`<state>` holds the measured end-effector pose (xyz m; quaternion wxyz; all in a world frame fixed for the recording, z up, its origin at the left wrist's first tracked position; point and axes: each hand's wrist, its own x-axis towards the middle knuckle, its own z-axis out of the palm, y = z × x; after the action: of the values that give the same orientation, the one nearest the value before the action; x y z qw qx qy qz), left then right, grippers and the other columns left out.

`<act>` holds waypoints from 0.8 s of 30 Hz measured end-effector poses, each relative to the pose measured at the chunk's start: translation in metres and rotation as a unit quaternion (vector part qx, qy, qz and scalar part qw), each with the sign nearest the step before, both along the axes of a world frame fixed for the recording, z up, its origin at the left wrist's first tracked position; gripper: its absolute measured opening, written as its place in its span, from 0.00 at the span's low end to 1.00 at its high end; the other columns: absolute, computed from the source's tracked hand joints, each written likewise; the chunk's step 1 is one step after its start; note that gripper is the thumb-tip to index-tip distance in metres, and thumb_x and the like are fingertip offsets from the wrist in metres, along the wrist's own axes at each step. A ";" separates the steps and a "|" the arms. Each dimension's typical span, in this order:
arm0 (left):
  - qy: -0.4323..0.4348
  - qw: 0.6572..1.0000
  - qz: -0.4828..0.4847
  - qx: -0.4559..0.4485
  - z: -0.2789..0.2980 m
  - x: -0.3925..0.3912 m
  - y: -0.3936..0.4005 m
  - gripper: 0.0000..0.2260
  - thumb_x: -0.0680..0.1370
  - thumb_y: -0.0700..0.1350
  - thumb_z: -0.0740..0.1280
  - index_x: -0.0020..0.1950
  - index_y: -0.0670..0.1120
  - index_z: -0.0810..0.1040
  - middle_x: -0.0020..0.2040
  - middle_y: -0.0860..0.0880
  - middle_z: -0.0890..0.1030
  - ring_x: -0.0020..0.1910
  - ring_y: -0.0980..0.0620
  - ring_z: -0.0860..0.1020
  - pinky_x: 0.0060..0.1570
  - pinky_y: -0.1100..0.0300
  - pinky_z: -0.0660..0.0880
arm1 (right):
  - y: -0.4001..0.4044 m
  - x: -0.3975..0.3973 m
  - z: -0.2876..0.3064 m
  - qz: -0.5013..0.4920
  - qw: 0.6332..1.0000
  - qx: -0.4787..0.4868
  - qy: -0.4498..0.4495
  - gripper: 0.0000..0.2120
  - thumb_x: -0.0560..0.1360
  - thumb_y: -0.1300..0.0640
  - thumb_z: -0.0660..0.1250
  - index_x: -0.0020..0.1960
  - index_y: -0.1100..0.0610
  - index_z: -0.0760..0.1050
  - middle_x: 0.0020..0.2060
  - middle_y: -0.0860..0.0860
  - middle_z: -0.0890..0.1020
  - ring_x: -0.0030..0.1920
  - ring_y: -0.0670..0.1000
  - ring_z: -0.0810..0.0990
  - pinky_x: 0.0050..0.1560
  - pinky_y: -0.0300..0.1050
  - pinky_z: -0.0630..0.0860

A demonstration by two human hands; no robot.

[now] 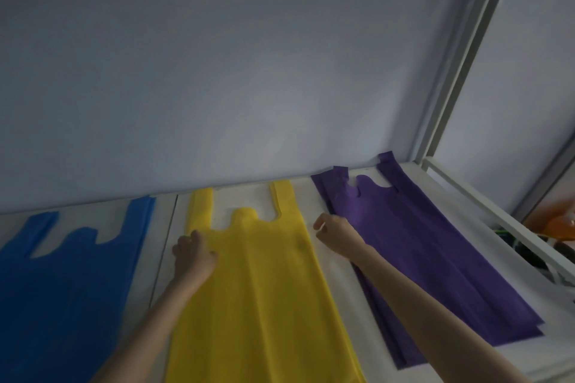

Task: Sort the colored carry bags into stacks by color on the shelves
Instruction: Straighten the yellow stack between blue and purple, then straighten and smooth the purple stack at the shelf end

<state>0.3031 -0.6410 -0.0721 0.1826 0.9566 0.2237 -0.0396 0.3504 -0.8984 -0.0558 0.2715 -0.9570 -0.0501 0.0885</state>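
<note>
- Head view, dim & a bit soft: blue bag (71,283) is cut off at the left and bottom edges; bottom of the yellow bag (264,289) runs out of frame too.
- Fingertips of both hands are hidden behind the knuckles, since the hands are seen from the back; what is pinched can't be told for certain.
- Clutter at far right, behind the white rail (510,227), can't be made out: an orange blur and dark shapes only.
- 3 bags are laid flat, side by side, on the white shelf (339,295), handles toward the back wall (249,71): blue at left, yellow in the middle, purple bag (435,258) at right.
- All are T-shirt style, w/ two strap handles and a rounded tab between them.
- Purple looks like more than one layer; offset edges are seen at its near end, count unclear.
- Left hand (193,255) is curled, knuckles up, resting on the yellow bag's left edge just below its left handle; it seems to grip that edge.
- Right hand (334,235) is loosely fisted between yellow and purple, at the purple bag's left edge; whether cloth is held can't be told.
</note>
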 end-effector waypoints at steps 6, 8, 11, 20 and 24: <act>-0.033 0.992 -0.105 -0.056 0.000 -0.043 -0.109 0.18 0.79 0.45 0.60 0.68 0.43 0.63 0.64 0.44 0.70 0.66 0.46 0.69 0.64 0.57 0.66 | -0.086 0.056 0.016 0.056 0.995 -0.074 -0.037 0.10 0.79 0.62 0.56 0.51 0.61 0.76 0.56 0.60 0.79 0.56 0.57 0.78 0.54 0.46 0.72; -0.022 0.988 -0.142 -0.057 -0.005 -0.054 -0.159 0.18 0.80 0.46 0.59 0.69 0.44 0.62 0.65 0.46 0.70 0.67 0.49 0.68 0.65 0.61 0.63 | -0.125 0.078 0.020 0.033 0.996 -0.073 -0.048 0.07 0.78 0.62 0.57 0.46 0.57 0.73 0.55 0.61 0.79 0.55 0.58 0.78 0.51 0.45 0.70; 0.008 0.988 -0.128 -0.090 -0.012 -0.056 -0.230 0.22 0.79 0.50 0.59 0.70 0.47 0.60 0.66 0.48 0.68 0.67 0.52 0.68 0.65 0.64 0.63 | -0.181 0.109 0.015 -0.035 0.996 -0.076 -0.030 0.11 0.77 0.61 0.60 0.56 0.63 0.75 0.58 0.62 0.78 0.60 0.60 0.76 0.56 0.47 0.71; 0.047 0.996 0.001 -0.074 -0.023 -0.054 -0.299 0.32 0.77 0.55 0.61 0.75 0.45 0.50 0.71 0.46 0.60 0.72 0.51 0.63 0.70 0.61 0.60 | -0.246 0.130 -0.016 -0.151 0.985 -0.029 0.082 0.23 0.76 0.55 0.63 0.66 0.68 0.66 0.62 0.64 0.73 0.61 0.61 0.73 0.55 0.49 0.73; 0.070 0.992 0.022 -0.106 -0.019 -0.057 -0.298 0.29 0.76 0.53 0.63 0.71 0.47 0.55 0.69 0.46 0.63 0.69 0.50 0.65 0.68 0.61 0.63 | -0.246 0.132 -0.022 -0.136 0.986 0.019 0.096 0.19 0.75 0.59 0.65 0.62 0.69 0.69 0.52 0.62 0.76 0.46 0.56 0.73 0.41 0.45 0.68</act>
<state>0.2463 -0.9387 -0.0912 0.2677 0.9216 0.2512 -0.1257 0.4823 -1.1445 -0.0774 0.3029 -0.9365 0.1057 0.1414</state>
